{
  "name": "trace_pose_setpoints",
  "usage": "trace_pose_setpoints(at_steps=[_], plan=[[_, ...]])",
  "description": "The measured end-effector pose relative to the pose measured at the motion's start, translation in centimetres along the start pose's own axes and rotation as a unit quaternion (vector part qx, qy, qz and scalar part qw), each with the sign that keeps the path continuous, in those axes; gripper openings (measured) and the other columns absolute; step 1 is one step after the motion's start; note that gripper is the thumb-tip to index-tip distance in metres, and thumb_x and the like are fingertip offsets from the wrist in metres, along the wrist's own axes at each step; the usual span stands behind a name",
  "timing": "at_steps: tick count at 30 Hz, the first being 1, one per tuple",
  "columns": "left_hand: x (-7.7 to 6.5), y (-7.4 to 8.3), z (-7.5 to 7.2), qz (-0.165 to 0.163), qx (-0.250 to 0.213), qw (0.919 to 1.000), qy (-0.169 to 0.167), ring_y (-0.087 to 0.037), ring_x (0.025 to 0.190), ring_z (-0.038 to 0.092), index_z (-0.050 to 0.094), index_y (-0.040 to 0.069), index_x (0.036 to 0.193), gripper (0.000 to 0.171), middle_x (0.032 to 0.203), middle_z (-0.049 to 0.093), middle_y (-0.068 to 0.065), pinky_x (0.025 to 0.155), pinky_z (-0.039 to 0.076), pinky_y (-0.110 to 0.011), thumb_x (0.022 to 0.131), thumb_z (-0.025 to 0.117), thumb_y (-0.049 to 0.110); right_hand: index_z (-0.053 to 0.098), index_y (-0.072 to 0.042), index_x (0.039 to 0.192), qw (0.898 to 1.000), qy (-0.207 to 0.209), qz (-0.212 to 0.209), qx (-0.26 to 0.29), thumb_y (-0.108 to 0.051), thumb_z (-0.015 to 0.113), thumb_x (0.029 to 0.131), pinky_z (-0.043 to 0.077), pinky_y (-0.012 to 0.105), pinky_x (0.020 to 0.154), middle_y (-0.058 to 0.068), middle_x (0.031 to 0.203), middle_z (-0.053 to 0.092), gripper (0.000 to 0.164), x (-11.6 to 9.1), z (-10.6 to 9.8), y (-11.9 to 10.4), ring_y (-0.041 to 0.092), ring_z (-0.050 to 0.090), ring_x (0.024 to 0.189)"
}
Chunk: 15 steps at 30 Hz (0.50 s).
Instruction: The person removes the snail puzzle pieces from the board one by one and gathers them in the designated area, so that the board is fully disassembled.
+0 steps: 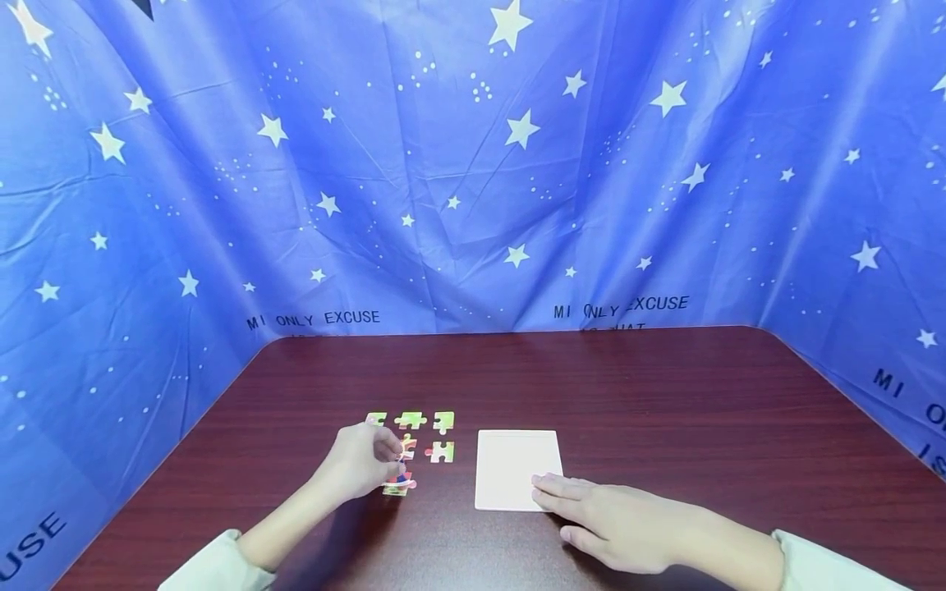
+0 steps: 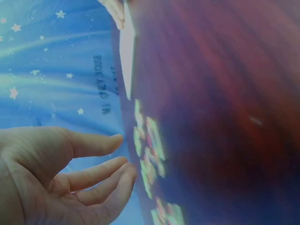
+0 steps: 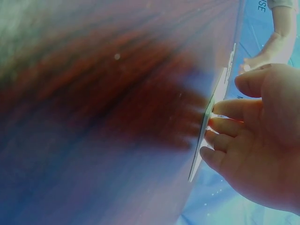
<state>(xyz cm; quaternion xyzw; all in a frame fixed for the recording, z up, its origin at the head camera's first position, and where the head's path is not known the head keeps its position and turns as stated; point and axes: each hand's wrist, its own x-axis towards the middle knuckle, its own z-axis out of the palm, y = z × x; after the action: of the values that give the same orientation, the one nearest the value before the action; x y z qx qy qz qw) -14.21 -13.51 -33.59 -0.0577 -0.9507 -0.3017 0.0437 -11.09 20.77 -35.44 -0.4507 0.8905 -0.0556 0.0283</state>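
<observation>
Colourful jigsaw pieces lie spaced apart in rough rows on the table, left of a white square board. My left hand hovers over the left side of these pieces and hides some of them. Its thumb and fingers are loosely bent with a gap between them, and nothing shows in that gap in the left wrist view. With its fingers nearly straight, my right hand rests its fingertips on the board's lower right part. The right wrist view shows those fingertips along the board.
The dark reddish wooden table has rounded far corners. A blue curtain with white stars and printed words hangs behind it and along both sides.
</observation>
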Motion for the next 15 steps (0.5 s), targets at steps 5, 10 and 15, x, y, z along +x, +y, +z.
trace_pose_setpoints(at_steps=[5,10,15], plan=[[0.9,1.9,0.9,0.077,-0.027,0.9964,-0.024,-0.016,0.077,0.067,0.071,0.005,0.088,0.018,0.083,0.072,-0.005,0.069,0.053,-0.029,0.073,0.079,0.008,0.040,-0.016,0.147,1.000,-0.003,0.008,0.000,-0.040,0.032,0.104,0.044,0.037,0.106,0.003,0.154,0.040,0.050,0.1,-0.3,0.0,0.021,0.042,0.140],[1.4,3.4,3.3,0.170,-0.056,0.9820,-0.058,-0.024,0.082,0.069,0.070,0.000,0.093,0.017,0.090,0.073,-0.012,0.070,0.055,-0.029,0.077,0.073,0.004,0.041,-0.017,0.146,1.000,-0.003,0.002,0.001,-0.040,0.032,0.104,0.044,0.036,0.106,0.003,0.153,0.040,0.049,0.1,-0.1,-0.1,0.020,0.042,0.140],[1.6,5.2,5.5,0.221,-0.059,0.9693,-0.090,-0.021,0.083,0.069,0.070,-0.001,0.096,0.017,0.093,0.073,-0.012,0.072,0.054,-0.024,0.080,0.071,0.005,0.041,-0.018,0.146,1.000,-0.003,0.001,0.000,-0.040,0.031,0.104,0.045,0.036,0.105,0.002,0.153,0.041,0.049,0.1,0.0,0.0,0.019,0.043,0.139]])
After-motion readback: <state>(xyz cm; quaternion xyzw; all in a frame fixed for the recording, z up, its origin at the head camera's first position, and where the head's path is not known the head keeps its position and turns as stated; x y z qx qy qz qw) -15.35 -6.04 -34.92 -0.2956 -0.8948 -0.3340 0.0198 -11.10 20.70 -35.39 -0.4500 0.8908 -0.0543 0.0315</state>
